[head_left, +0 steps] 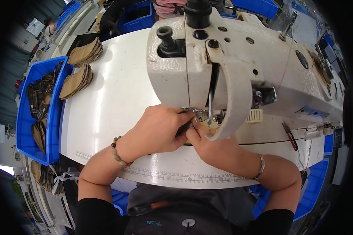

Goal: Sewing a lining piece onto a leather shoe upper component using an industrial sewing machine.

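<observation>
My left hand (pixel 155 127) is closed in a pinch on a small dark piece of fabric (pixel 185 127), just below the head of a white sewing machine (pixel 172 74). Close against it, my right hand (pixel 213 147) grips the same piece with thumb and finger, under the machine's curved white guard (pixel 239 94). Most of the fabric is hidden by my fingers. The metal needle parts (pixel 201 114) sit right above my fingertips; the needle's tip cannot be made out.
Two stacks of tan cut pieces (pixel 85 53) lie on the white table (pixel 117 74) at left. Beside them stands a blue bin (pixel 53 145) of dark plaid pieces. Red-and-black thread snips (pixel 290 137) lie at right. A ruler strip (pixel 184 176) follows the front edge.
</observation>
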Demonstrator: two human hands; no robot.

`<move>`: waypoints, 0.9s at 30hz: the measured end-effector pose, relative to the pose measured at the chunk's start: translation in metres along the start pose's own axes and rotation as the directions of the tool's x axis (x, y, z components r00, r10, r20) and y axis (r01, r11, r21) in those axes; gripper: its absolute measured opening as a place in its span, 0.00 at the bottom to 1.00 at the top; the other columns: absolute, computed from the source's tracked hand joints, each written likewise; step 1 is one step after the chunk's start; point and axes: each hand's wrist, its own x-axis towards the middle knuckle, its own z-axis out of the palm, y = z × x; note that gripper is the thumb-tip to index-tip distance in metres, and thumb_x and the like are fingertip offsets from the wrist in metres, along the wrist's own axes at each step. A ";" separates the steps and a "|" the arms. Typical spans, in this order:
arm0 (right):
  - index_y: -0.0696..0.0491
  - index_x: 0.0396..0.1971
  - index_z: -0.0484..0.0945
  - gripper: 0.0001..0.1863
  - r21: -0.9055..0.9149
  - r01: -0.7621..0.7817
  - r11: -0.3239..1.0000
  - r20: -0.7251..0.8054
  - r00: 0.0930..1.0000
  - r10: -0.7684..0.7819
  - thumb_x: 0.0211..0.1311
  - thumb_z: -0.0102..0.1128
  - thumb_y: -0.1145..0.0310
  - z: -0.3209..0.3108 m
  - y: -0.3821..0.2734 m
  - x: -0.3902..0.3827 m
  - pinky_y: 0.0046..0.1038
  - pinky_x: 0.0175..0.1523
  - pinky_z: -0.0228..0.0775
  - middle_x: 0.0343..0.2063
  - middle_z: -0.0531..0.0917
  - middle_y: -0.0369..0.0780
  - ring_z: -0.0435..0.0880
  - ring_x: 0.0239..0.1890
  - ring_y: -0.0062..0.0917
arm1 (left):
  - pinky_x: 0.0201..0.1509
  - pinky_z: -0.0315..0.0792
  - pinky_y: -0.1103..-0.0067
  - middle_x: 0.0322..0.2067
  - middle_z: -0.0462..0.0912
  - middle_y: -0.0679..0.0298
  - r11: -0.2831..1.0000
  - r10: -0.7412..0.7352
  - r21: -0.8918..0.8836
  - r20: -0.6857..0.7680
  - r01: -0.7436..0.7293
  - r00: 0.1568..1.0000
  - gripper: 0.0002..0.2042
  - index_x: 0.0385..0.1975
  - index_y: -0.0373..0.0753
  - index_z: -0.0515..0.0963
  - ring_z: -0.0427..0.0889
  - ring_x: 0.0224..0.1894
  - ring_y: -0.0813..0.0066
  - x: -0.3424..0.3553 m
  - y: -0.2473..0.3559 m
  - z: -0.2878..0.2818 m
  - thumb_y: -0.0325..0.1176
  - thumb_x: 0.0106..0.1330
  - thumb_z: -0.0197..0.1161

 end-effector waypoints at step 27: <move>0.52 0.27 0.77 0.06 0.050 0.009 0.999 -0.188 0.982 0.001 0.46 0.61 0.73 -0.004 0.005 0.005 0.26 0.19 0.65 0.23 0.78 0.35 0.77 0.17 0.22 | 0.33 0.78 0.70 0.37 0.84 0.62 0.991 -0.101 0.088 -0.005 0.101 0.995 0.14 0.43 0.41 0.86 0.83 0.40 0.61 -0.006 0.005 0.002 0.39 0.61 0.64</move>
